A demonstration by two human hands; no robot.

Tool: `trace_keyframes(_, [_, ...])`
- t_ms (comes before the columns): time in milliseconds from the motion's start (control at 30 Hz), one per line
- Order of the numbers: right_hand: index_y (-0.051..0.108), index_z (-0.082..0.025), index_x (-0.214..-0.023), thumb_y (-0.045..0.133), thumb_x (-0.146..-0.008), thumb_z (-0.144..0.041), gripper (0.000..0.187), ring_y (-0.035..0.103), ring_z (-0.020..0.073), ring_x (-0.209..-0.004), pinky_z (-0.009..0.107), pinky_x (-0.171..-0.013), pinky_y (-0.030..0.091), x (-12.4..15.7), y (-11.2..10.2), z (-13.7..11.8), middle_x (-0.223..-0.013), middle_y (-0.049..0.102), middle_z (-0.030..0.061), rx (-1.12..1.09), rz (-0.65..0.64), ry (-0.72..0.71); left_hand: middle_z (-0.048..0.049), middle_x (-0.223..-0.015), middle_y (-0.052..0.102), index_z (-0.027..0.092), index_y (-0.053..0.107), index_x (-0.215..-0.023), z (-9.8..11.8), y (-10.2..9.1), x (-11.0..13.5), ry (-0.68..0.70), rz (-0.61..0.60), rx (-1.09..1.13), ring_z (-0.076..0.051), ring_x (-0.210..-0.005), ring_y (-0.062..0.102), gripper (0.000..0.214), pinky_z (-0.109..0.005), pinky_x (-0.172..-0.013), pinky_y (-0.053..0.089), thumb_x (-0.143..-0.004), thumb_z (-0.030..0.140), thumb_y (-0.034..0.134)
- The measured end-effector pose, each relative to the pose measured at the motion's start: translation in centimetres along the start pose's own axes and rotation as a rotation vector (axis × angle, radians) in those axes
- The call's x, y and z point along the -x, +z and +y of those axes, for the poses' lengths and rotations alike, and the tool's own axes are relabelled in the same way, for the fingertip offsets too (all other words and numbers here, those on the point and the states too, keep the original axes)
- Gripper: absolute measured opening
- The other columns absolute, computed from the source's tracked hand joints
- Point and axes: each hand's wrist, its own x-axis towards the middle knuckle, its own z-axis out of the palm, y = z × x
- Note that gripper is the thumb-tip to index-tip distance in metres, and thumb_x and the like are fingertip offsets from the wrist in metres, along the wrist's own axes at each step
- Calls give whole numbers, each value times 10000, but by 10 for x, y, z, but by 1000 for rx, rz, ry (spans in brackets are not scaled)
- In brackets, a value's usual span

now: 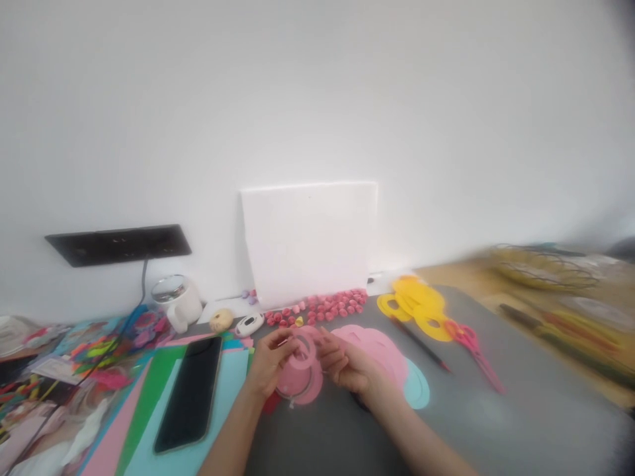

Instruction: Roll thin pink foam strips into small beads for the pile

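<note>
A pink paper ring (313, 349) is pinched between the thumb and fingers of my left hand (266, 365), upright above the mat. My right hand (350, 367) is at the ring's right edge with its fingers curled together; what is in its fingertips, if anything, is too blurred to make out. Under the ring lie pink paper pieces (311, 391) with rounded edges. Just right of my right hand is a pile of larger pink paper shapes (380, 350), with light blue rounded pieces (417, 387) partly beneath it. Small red-pink rolled pieces (337, 305) lie in a band behind my hands.
A black phone (191, 393) rests on coloured paper sheets (141, 403) at left, near a white mug (179, 307). Yellow paper rings (417, 299), a pencil (421, 345) and pink scissors (476, 354) lie at right. A white board (310, 244) leans on the wall.
</note>
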Motion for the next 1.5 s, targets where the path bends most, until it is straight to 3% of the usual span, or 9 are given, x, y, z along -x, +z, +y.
trace_keyframes(200, [602,-119,-858,723,-717,-166,192,484,9,-487,46,-462,421,1,4,1,-639,556,-27,122,1,-103,-24,-692,698,139,705,-777,0,0,-1,10,61,31,-122,-593,614,258,-217,-590,477,-559,231,808])
trace_keyframes(333, [645,-141,-901,796,-606,-187,334,539,48,-541,134,-543,461,2,6,4,-698,617,-3,433,172,-236,-36,-759,712,146,702,-891,-1,-1,-3,11,83,59,-127,-613,625,369,-221,-592,480,-553,244,813])
trace_keyframes(500, [648,-131,-862,836,-507,-228,413,604,119,-594,233,-590,490,1,5,6,-697,648,21,585,329,-313,-39,-666,692,108,709,-829,-1,-3,-3,-37,48,124,-131,-614,617,324,-223,-605,474,-588,305,799])
trace_keyframes(667, [651,-119,-833,840,-484,-258,420,618,144,-581,257,-582,486,-7,8,11,-656,662,36,555,344,-367,-60,-847,708,152,671,-978,0,-4,-4,-12,-60,195,-191,-792,648,379,-275,-714,486,-643,300,771])
trace_keyframes(767, [653,-136,-793,835,-488,-262,377,627,159,-605,261,-584,482,-16,8,15,-661,672,38,465,363,-511,-67,-940,696,173,628,-1073,-3,-5,-6,11,-47,205,-198,-871,644,471,-293,-788,481,-639,276,780])
trace_keyframes(967, [663,-156,-844,786,-562,-234,317,640,197,-764,313,-707,487,-27,4,23,-845,702,66,384,255,-745,-126,-999,692,127,653,-1020,-7,-4,-5,-52,-87,160,-263,-980,621,438,-385,-898,449,-646,322,772])
trace_keyframes(1133, [666,-138,-906,799,-540,-253,406,636,232,-848,357,-787,485,-27,7,26,-903,701,89,382,267,-736,-137,-1071,678,153,634,-1095,-5,-1,-2,-26,-135,132,-271,-1020,609,480,-386,-899,450,-686,388,725])
trace_keyframes(1300, [664,-119,-907,805,-543,-341,449,645,231,-807,333,-732,516,-23,11,28,-840,699,83,550,297,-586,-107,-1000,711,149,679,-1017,-8,-1,-5,56,12,-1,-251,-1001,614,455,-341,-893,449,-594,274,791])
trace_keyframes(1500, [628,-138,-876,632,-688,-544,447,619,175,-570,267,-490,487,-18,6,13,-659,642,40,809,566,-561,-86,-852,732,134,727,-925,-9,-6,-8,70,47,-56,-232,-819,646,374,-324,-744,499,-602,315,772])
